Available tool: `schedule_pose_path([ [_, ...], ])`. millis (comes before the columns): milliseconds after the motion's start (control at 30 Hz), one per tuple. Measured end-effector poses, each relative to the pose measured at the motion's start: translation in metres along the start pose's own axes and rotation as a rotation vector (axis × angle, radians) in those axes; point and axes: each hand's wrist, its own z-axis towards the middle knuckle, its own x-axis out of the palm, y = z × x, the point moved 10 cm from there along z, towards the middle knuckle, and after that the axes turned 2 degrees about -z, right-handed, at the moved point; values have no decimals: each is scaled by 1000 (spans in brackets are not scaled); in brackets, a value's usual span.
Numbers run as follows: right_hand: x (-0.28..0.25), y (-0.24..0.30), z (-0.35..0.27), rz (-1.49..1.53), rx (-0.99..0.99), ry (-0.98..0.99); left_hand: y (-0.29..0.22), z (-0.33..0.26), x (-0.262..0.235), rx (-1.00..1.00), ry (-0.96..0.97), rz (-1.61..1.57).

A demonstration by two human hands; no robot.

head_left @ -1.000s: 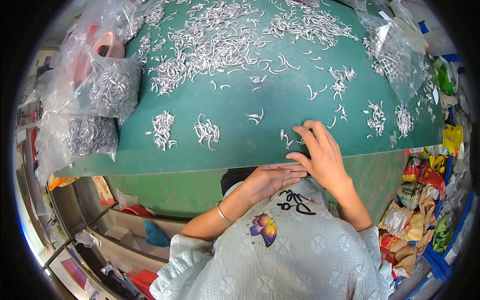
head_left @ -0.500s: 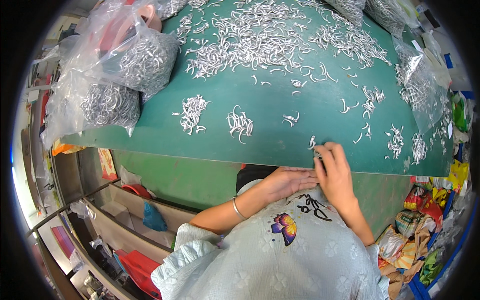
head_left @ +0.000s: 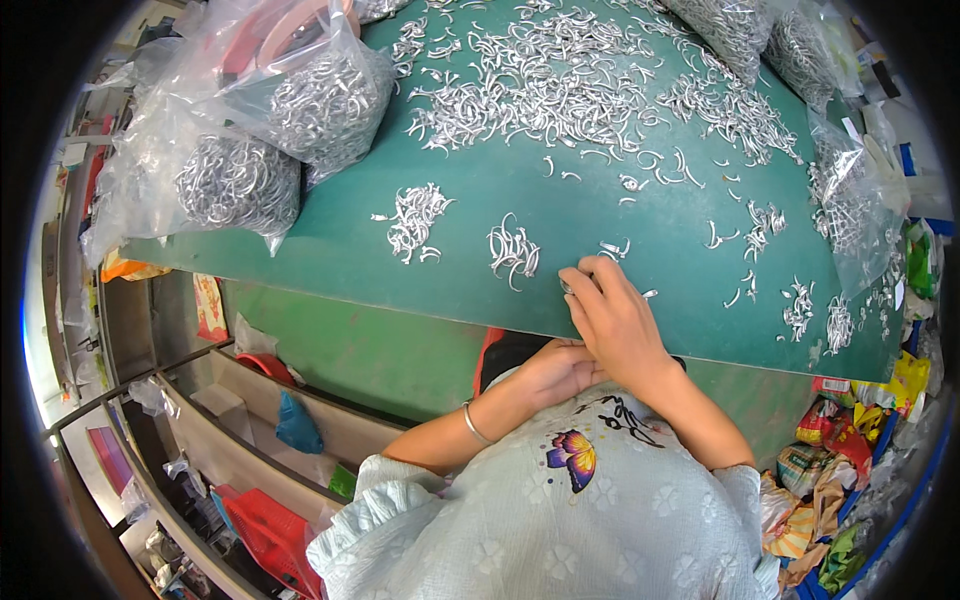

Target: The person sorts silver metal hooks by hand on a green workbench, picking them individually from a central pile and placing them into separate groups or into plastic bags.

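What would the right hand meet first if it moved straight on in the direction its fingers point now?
The right hand points up-left across the green table. Its first contact would probably be the small cluster of silver hooks just ahead of its fingertips, though the exact line is uncertain.

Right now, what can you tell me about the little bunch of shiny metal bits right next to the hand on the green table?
The small bunch of metal pieces is a loose tangle of thin, curved, silvery hooks that look like bent wire. It lies flat on the green table near the front edge, just left of the right hand. The hand does not touch it. A similar bunch lies further left.
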Motion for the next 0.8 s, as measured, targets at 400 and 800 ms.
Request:
schedule_pose_path([
  [400, -26, -38, 11, -111, 123, -17, -108, -97, 114, 1129, -264, 1841],
  [800, -53, -42, -31, -15, 87, 16, -117, -51, 117, 1144, -224, 1885],
])
